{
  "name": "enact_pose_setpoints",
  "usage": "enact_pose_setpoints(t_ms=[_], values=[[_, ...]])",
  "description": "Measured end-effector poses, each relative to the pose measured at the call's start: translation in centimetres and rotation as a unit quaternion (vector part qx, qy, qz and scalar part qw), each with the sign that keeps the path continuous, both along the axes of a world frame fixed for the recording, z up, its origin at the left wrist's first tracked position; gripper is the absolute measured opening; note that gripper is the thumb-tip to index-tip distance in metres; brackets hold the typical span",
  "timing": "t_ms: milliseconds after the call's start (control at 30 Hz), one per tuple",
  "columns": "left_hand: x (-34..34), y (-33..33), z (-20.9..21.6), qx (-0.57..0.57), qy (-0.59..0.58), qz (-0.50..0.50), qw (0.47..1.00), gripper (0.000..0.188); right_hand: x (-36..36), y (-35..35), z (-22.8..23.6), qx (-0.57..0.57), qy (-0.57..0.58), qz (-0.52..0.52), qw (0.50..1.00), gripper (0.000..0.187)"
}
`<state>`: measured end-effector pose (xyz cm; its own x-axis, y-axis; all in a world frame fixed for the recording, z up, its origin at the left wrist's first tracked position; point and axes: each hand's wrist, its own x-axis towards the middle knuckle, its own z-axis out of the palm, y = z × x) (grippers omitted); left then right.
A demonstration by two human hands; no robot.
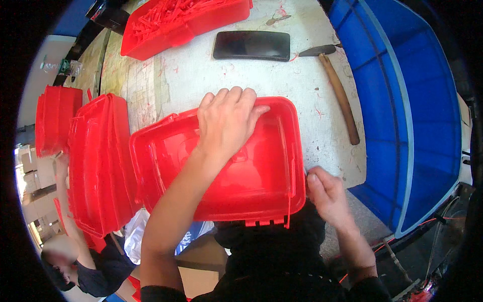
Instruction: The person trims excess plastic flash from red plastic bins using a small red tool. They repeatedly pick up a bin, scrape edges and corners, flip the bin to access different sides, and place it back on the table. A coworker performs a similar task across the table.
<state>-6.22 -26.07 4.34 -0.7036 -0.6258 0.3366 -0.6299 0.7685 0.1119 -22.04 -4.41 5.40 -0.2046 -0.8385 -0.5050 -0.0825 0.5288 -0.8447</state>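
Observation:
A shallow red plastic case half [261, 166] lies tilted at the near edge of the worktable, its hollow side up, with hinge-like tabs along the near rim. My left hand [229, 118] reaches across it, fingers hooked over the far rim and thumb inside. Beside the right rim, my right hand [329, 196] is closed with its fingers curled. What it holds, if anything, is hidden between the fingers and the rim. A thin red strip hangs at the case's near right corner.
Stacked red case parts [98, 166] stand on the left, near another person's arm [75, 221]. Farther off are a red bin [186, 30] of plastic scraps, a black phone [251, 45] and a wooden-handled hammer [339, 95]. A large blue crate [377, 116] borders the right side.

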Motion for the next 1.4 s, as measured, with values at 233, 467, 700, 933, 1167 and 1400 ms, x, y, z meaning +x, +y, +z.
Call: enact_pose_setpoints(t_ms=[233,467,700,933,1167,1400], values=[[0.2,-0.2,-0.3,0.000,0.014,0.008,1.000,0.029,1.4,7.2,2.2,0.000,0.095,0.227,0.969,0.010],[0.5,-0.2,-0.3,0.037,0.016,0.007,0.999,0.029,-0.9,-0.6,4.3,-0.096,0.339,0.113,0.929,0.015],[0.5,0.0,-1.1,0.029,0.070,0.018,0.997,0.024,-0.2,-8.3,4.0,-0.066,0.457,0.161,0.872,0.017],[0.4,-0.1,-1.7,0.026,0.075,0.029,0.996,0.021,1.1,-7.6,4.5,-0.020,0.505,0.145,0.851,0.020],[0.3,-0.2,-1.6,0.036,0.058,0.037,0.997,0.023,2.2,-4.2,5.2,-0.013,0.532,0.170,0.829,0.017],[0.7,-0.6,-1.6,0.062,0.066,0.037,0.995,0.025,3.5,0.3,5.9,0.046,0.477,0.183,0.858,0.009]])
